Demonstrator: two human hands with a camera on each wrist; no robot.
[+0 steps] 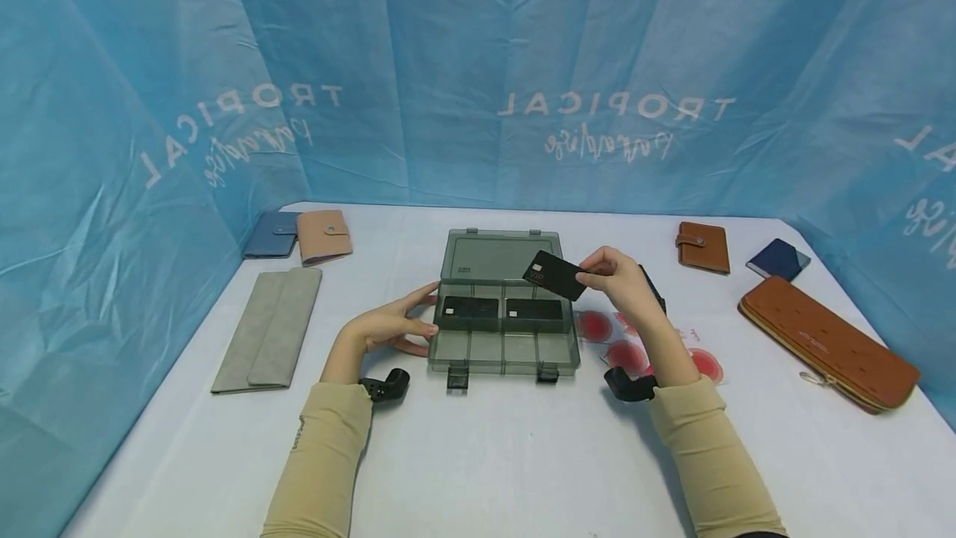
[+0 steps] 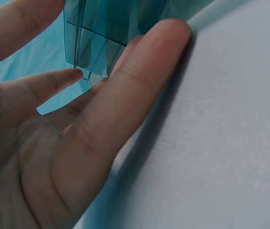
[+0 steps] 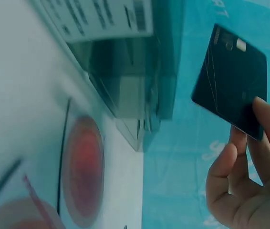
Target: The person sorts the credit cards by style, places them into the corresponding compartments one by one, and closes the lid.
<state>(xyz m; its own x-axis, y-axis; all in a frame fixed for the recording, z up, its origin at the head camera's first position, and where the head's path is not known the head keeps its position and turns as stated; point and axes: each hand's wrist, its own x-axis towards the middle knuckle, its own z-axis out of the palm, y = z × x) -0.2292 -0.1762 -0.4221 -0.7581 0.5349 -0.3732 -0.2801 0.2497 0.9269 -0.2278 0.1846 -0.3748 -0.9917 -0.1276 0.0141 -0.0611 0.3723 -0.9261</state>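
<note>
Pinched at one end by my right hand [image 1: 620, 276], a black bank card [image 1: 553, 274] with a small chip is held above the box's right side. The right wrist view shows the thumb on the card's face and fingers behind it. A translucent grey-green compartment box [image 1: 485, 351] lies with its lid [image 1: 504, 258] raised at the back. Inside its middle row sit two dark cards, a left card [image 1: 470, 307] and a right card [image 1: 534, 310], side by side. My left hand [image 1: 384, 325], fingers spread and fairly straight, touches the box's left side.
At left lie a blue wallet [image 1: 269, 237], a tan wallet [image 1: 324, 236] and a grey pouch [image 1: 267, 330]. At right are a brown wallet [image 1: 704, 246], a navy cardholder [image 1: 779, 259] and a brown zip purse [image 1: 829, 344]. A sheet with red circles [image 1: 626, 357] lies beneath my right arm.
</note>
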